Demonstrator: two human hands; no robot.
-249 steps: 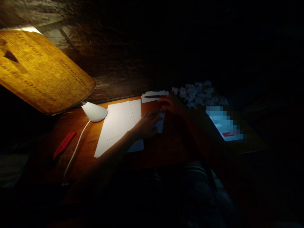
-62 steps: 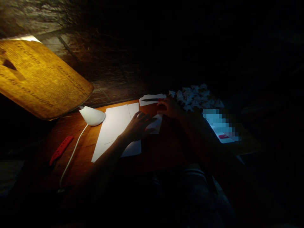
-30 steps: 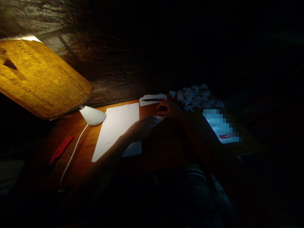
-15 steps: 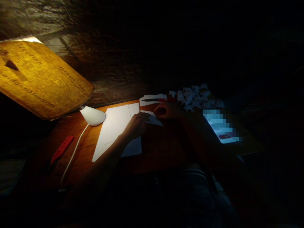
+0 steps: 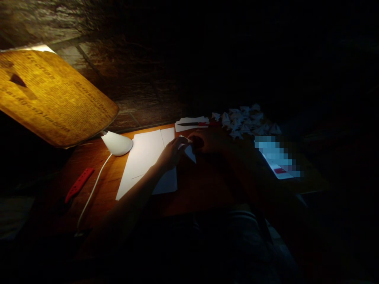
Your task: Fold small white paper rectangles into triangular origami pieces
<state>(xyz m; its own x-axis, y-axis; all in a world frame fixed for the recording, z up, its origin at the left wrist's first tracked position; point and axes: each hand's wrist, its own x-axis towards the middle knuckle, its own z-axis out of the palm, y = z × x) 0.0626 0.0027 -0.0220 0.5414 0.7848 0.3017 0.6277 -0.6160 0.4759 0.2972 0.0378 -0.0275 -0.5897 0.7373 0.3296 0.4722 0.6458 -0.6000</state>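
A small folded piece of white paper is held between my two hands over the table. My left hand grips its left side with bent fingers, above the right edge of a stack of white paper sheets. Pinched at the paper's upper right is my right hand, mostly in shadow. Behind the hands, a knife with a dark blade and red handle lies on smaller white paper pieces. Many folded paper shapes are heaped at the back right.
A lamp with a printed yellow shade and white base stands at left, its white cord running to the front. A red-handled object lies beside the cord. A lit screen, partly pixelated, is at right. Behind stands a stone wall.
The paper piece has been lifted and turned, its pointed corner now facing down toward me. My left hand has closed on it, and my right hand has shifted slightly left.
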